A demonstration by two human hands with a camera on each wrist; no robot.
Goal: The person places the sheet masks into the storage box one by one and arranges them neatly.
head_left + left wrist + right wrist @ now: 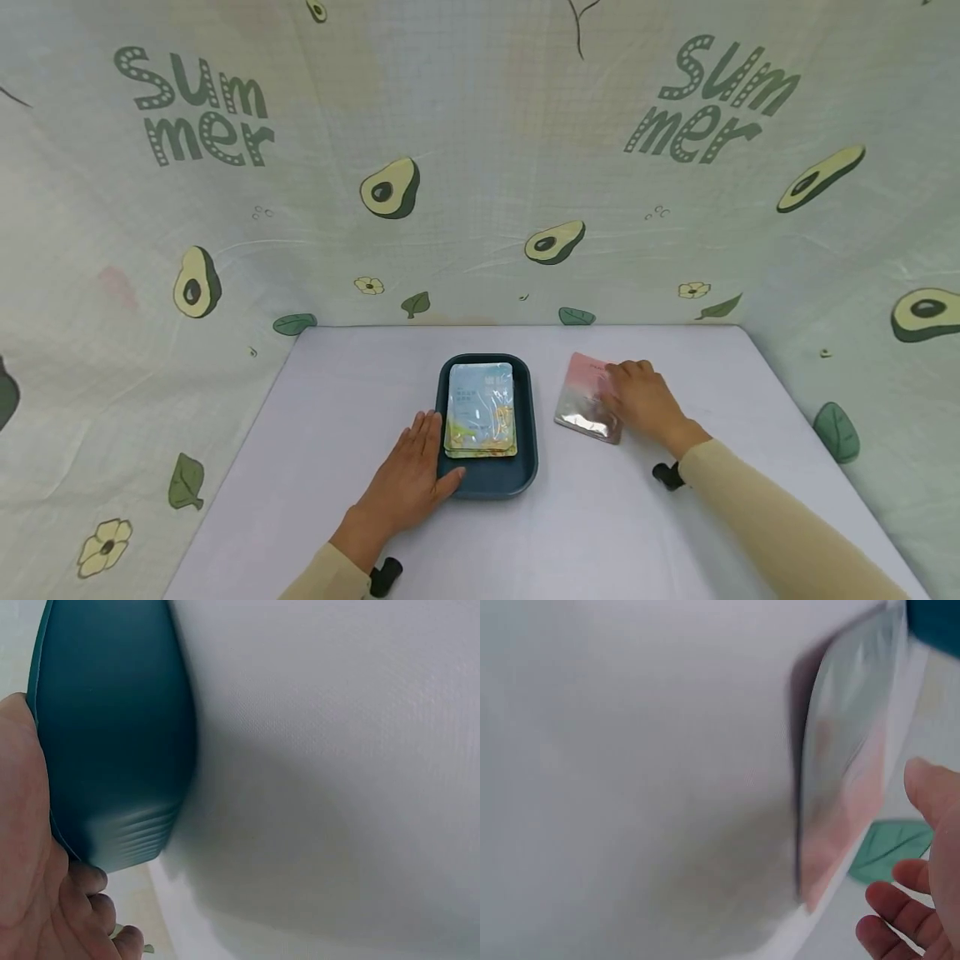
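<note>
A dark blue tray sits mid-table with a small stack of light blue printed sachets in it. My left hand rests along the tray's left side, fingers extended and thumb over the near-left rim; the left wrist view has the hand against the tray wall. To the tray's right, a flat pink and silver sachet lies on the table. Over its right edge is my right hand. In the right wrist view, thumb and bent fingers of this hand stand apart above the sachet.
A white cloth covers the table. Behind and at both sides hangs a pale curtain printed with avocados, leaves and lettering. Black wrist cameras sit under both wrists. The tray's corner shows at the right wrist view's top right.
</note>
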